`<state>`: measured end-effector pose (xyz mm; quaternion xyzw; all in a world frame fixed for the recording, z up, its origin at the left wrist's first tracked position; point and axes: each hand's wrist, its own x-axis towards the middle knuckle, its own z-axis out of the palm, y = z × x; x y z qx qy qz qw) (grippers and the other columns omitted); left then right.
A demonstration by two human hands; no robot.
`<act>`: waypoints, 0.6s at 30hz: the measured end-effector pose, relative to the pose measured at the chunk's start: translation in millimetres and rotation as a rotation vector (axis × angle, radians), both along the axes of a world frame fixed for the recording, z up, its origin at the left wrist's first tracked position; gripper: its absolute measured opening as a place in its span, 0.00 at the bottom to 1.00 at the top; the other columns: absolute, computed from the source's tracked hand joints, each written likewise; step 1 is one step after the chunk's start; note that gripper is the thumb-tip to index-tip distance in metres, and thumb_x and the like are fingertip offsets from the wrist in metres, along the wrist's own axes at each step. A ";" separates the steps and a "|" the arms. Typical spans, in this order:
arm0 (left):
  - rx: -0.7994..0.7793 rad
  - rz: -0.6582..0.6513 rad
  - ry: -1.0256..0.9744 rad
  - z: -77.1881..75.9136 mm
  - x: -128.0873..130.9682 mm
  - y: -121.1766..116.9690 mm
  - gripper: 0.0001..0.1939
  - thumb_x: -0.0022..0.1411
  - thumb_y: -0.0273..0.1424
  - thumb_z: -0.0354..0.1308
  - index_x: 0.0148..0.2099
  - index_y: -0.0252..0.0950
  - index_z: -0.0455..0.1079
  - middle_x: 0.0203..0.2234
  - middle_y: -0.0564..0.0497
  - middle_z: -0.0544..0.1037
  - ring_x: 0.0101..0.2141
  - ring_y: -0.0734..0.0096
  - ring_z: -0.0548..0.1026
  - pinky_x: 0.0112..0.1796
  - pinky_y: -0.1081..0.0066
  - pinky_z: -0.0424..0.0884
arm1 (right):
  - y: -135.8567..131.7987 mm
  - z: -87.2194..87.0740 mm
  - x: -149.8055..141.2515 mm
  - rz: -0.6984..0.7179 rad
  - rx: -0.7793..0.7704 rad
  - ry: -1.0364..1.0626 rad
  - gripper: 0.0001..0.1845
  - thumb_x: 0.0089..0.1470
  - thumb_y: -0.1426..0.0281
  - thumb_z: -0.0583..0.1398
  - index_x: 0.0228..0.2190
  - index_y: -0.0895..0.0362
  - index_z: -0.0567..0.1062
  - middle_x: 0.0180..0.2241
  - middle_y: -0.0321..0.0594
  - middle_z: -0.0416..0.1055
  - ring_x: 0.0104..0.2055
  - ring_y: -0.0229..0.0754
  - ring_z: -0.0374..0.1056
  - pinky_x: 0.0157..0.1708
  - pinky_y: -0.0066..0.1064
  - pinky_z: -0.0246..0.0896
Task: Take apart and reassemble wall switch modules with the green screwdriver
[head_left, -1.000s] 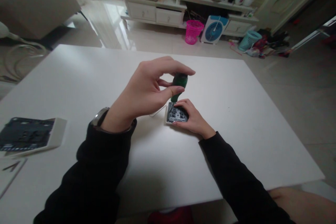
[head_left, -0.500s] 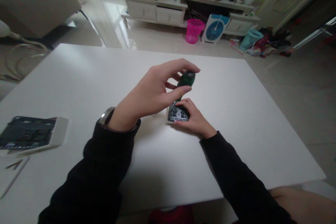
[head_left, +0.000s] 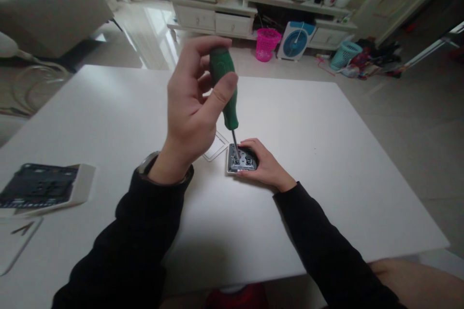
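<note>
My left hand [head_left: 197,101] is wrapped round the green handle of a screwdriver [head_left: 224,91], thumb on its side and a finger over its top. The screwdriver is nearly upright, and its metal shaft reaches down to the dark inner face of a small socket or switch panel [head_left: 242,160]. Whether the tip touches the panel I cannot tell. Holding the panel's right side against the table is my right hand [head_left: 266,164], its fingers curled round the edges. A thin white frame [head_left: 216,147] lies just left of the panel, partly behind my left hand.
On the white table's [head_left: 224,231] left side lies a larger white-and-black panel [head_left: 43,186]. Nearer me, a white plate [head_left: 18,241] carries two small screws [head_left: 21,229]. Across the floor are a pink basket [head_left: 267,44], a box fan [head_left: 296,41] and a cabinet [head_left: 213,17].
My left hand has risen and moved left with the screwdriver, which now stands more upright with more of its shaft showing. My right hand still holds the panel. The white frame is more exposed.
</note>
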<state>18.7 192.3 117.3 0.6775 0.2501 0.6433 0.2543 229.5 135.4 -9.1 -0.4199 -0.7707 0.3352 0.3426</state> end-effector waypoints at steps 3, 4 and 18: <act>-0.017 0.030 0.051 -1.0 2.0 -3.6 0.17 0.75 0.43 0.61 0.60 0.47 0.69 0.44 0.52 0.75 0.43 0.70 0.76 0.41 0.71 0.79 | 0.4 -1.4 1.6 0.025 0.018 0.024 0.36 0.51 0.57 0.75 0.58 0.47 0.70 0.57 0.46 0.68 0.61 0.54 0.67 0.64 0.52 0.63; -0.032 0.037 0.066 -1.0 2.6 -5.9 0.17 0.75 0.43 0.60 0.61 0.47 0.68 0.45 0.51 0.74 0.42 0.69 0.77 0.39 0.71 0.79 | 0.6 -1.8 2.1 0.024 0.028 0.030 0.35 0.53 0.56 0.74 0.58 0.47 0.70 0.57 0.46 0.68 0.62 0.54 0.67 0.64 0.53 0.63; -0.163 0.042 0.103 6.1 14.4 -26.7 0.20 0.75 0.45 0.58 0.63 0.46 0.68 0.44 0.50 0.77 0.39 0.69 0.79 0.31 0.75 0.73 | 0.7 -7.0 -4.3 0.003 0.149 -0.113 0.42 0.44 0.61 0.76 0.59 0.49 0.68 0.55 0.46 0.70 0.56 0.55 0.68 0.59 0.52 0.66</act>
